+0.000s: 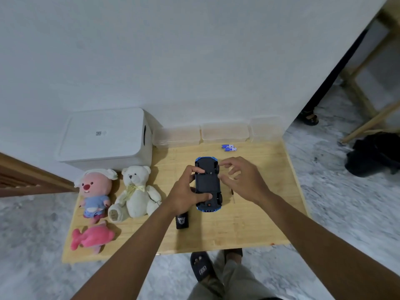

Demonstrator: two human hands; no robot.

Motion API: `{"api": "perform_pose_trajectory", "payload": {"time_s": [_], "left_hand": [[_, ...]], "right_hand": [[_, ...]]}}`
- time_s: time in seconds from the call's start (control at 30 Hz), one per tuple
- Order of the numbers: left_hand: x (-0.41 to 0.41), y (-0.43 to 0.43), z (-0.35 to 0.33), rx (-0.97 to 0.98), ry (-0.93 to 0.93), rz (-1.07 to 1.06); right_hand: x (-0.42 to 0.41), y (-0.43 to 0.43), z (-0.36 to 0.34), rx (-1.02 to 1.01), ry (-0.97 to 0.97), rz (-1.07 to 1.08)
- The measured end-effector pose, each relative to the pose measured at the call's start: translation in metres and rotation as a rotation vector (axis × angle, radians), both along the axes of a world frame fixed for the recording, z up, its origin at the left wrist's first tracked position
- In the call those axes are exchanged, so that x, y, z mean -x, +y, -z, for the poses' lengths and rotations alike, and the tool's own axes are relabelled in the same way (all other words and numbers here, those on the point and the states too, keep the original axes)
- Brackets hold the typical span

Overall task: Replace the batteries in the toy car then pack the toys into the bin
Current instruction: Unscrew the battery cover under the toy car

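We find the toy car [207,185] turned upside down near the middle of the wooden table [249,224], its dark underside and wheels facing up. Its long axis runs from the near table edge toward the wall; we cannot tell which end is the front. Our left hand [186,192] grips the car's left flank, fingers on the underside at the far axle and thumb across it at the near axle. Our right hand [242,179] hovers at the car's right side, fingers spread and curled, holding nothing. Two blue batteries [229,147] lie beyond the car, toward the wall, apart from it. A black remote [182,220] lies just nearer than the car, to its left. The white bin [106,137], lid on, stands far left of the car. Three plush toys [129,191] lie left of the car, in front of the bin.
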State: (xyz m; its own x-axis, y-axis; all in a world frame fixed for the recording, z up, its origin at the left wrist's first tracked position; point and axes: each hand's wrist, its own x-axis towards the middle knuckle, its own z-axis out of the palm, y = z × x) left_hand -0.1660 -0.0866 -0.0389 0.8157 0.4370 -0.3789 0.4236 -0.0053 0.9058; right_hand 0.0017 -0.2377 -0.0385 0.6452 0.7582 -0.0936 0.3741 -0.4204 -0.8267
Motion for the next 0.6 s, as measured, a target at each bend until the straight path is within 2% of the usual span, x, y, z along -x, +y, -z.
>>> {"api": "perform_pose_trajectory", "payload": {"time_s": [0.07, 0.17, 0.37, 0.6], "left_hand": [[-0.001, -0.001, -0.005, -0.007, -0.014, 0.008], [-0.004, -0.002, -0.014, -0.028, -0.03, 0.022], [-0.008, -0.003, -0.029, -0.067, -0.076, 0.038], [-0.007, -0.003, -0.034, -0.058, -0.074, 0.077]], "right_hand": [[0.003, 0.0, -0.009, 0.034, -0.087, -0.12], [0.005, -0.001, -0.015, 0.056, -0.134, -0.182], [0.009, -0.005, -0.031, 0.039, -0.172, -0.148], [0.009, -0.002, -0.042, 0.073, -0.305, -0.19]]}}
